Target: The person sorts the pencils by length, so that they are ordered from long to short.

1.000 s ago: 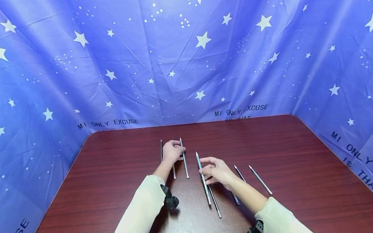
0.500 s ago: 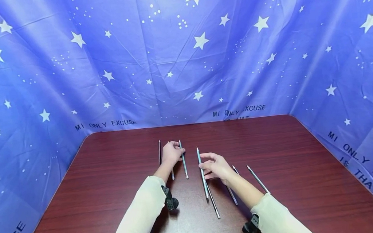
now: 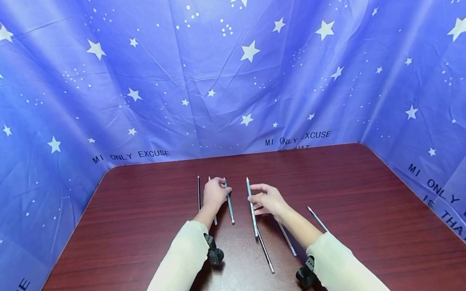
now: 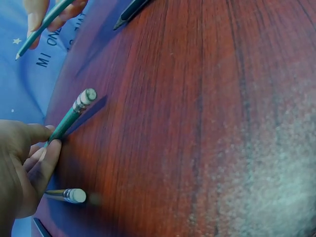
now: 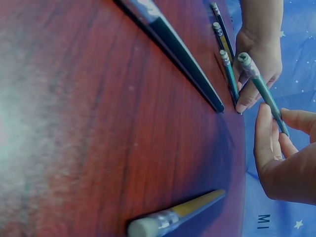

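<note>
My left hand: it reaches out over the counter, back side up, and the fingers are clamped on a thin teal-green wooden pencil with a silver band and a pale eraser.
My right hand: it comes in from the side, with thumb and fingers pinching a second teal wooden pencil.
My arms: both lean in toward the middle, in pale cream sleeves, with a small black camera by each wrist.
What moved: my right hand has gone farther away from me than a second ago, and the second teal pencil went with it and sits a bit straighter. My left hand is in nearly the same spot. My right sleeve now covers the eraser of the greyish-green pencil; before, I could see it.
Second teal pencil: up above the counter, sharp tip pointing away, eraser toward me, near the tip of a dark pencil.
First teal pencil: tip away from me too, eraser near me; I can't tell if it touches the counter.
Other pencils: a black pencil and a yellow-brown pencil lie by my left hand, and a yellow pencil lies under my right arm.
</note>
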A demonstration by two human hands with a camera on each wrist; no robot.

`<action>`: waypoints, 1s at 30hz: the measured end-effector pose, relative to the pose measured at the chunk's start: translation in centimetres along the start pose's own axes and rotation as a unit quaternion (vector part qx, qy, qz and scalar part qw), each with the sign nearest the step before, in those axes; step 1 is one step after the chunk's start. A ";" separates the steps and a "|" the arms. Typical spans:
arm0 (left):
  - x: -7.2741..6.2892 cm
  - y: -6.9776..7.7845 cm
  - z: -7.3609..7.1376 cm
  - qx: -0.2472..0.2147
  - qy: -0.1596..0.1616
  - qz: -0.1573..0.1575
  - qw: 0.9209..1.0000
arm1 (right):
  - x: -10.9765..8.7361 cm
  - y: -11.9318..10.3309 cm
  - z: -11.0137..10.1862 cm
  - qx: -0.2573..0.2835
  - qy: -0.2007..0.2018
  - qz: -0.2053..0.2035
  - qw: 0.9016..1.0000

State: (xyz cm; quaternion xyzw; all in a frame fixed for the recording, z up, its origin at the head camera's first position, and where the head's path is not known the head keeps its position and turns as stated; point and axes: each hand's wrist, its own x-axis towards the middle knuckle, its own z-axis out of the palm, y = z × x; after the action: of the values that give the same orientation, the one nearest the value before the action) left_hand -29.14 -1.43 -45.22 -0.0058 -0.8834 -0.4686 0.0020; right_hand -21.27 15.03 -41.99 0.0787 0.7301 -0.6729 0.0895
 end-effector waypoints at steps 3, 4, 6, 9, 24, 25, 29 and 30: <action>-0.1 0.1 0.0 0.004 0.003 0.006 1.000 | 0.2 -0.2 0.0 0.000 0.005 -0.002 1.000; -0.2 0.1 0.0 0.004 0.003 0.007 1.000 | 0.3 -0.3 0.0 0.000 0.006 -0.003 1.000; -0.3 0.2 0.0 0.006 0.002 0.006 1.000 | 0.5 -0.5 0.0 -0.002 0.006 -0.007 1.000; -0.3 0.2 -0.1 0.012 0.000 0.003 1.000 | 0.8 -0.7 0.2 -0.003 0.006 -0.011 1.000; -0.3 0.1 -0.1 0.033 0.003 0.009 0.999 | 2.6 -0.6 0.9 -0.025 0.033 -0.008 0.999; -0.3 0.2 -0.1 0.033 0.003 0.009 0.999 | 2.8 -0.6 0.9 -0.026 0.034 -0.007 0.999; -0.3 0.2 -0.1 0.040 0.004 0.014 0.999 | 3.2 -0.6 1.0 -0.023 0.042 -0.005 0.999; -0.3 0.1 -0.1 0.043 0.005 0.016 0.999 | 3.3 -0.6 1.1 -0.021 0.042 -0.005 0.999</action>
State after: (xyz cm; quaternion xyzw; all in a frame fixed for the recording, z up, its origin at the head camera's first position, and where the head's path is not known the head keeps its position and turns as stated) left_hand -28.83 -1.43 -45.05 -0.0179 -0.9025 -0.4301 0.0143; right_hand -24.57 13.86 -42.28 0.1016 0.7474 -0.6540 0.0567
